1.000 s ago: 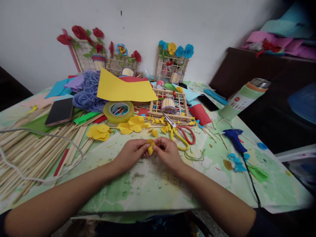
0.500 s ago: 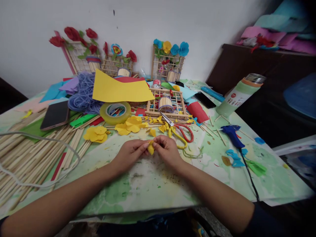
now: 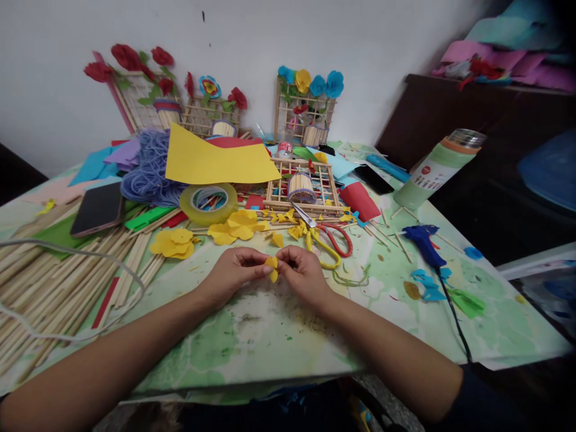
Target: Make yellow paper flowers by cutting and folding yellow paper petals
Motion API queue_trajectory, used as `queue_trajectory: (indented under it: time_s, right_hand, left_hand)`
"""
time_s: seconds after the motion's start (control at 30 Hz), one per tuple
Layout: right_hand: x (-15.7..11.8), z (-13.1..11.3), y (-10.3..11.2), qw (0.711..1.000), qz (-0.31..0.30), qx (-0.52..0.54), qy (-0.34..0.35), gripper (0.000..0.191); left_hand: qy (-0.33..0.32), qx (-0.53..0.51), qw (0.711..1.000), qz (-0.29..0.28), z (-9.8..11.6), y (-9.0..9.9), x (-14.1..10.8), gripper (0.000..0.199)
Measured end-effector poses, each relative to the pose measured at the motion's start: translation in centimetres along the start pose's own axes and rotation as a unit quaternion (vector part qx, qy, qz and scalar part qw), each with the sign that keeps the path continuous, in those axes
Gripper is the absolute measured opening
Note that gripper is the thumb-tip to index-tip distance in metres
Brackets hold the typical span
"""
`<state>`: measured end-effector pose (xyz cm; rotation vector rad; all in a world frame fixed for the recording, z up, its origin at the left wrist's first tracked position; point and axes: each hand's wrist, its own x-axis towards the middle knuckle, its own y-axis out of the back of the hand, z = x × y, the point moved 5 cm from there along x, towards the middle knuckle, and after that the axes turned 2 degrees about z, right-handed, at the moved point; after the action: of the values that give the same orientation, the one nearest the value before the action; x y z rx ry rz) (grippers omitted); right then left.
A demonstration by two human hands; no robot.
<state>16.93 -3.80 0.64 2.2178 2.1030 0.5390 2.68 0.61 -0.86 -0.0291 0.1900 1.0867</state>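
A small yellow paper piece [image 3: 272, 269] is pinched between my two hands near the middle of the table. My left hand [image 3: 237, 271] holds its left side with thumb and fingers. On its right side, the fingertips of my right hand [image 3: 302, 275] are closed on it. Just behind my hands lie yellow paper scraps [image 3: 276, 240] and yellow paper petals [image 3: 236, 227]. Another cluster of yellow petals [image 3: 174, 243] is further left. Scissors [image 3: 330, 243] with red and yellow handles rest behind my right hand.
Thin sticks [image 3: 67, 288] and a phone [image 3: 98, 210] cover the left side. Clear tape [image 3: 208, 204], yellow paper [image 3: 216, 163] and a stick frame [image 3: 330, 186] lie behind. At right are a blue glue gun [image 3: 425, 243] with its cord and a bottle [image 3: 434, 171].
My left hand has opened out slightly around the yellow piece, whose shape between the fingertips looks different. The whole view has shifted slightly.
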Motion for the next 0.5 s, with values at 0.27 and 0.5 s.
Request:
queue_trajectory:
  time_s: [0.27, 0.5]
  right_hand:
    - [-0.4, -1.6, 0.2, 0.997, -0.035, 0.035, 0.059, 0.016]
    - [0.0, -0.9, 0.3, 0.999, -0.001, 0.004, 0.035, 0.010]
  left_hand:
    - [0.007, -0.008, 1.000, -0.006, 0.4, -0.4, -0.4, 0.026]
    - [0.030, -0.054, 0.998, -0.033, 0.1, -0.4, -0.3, 0.025]
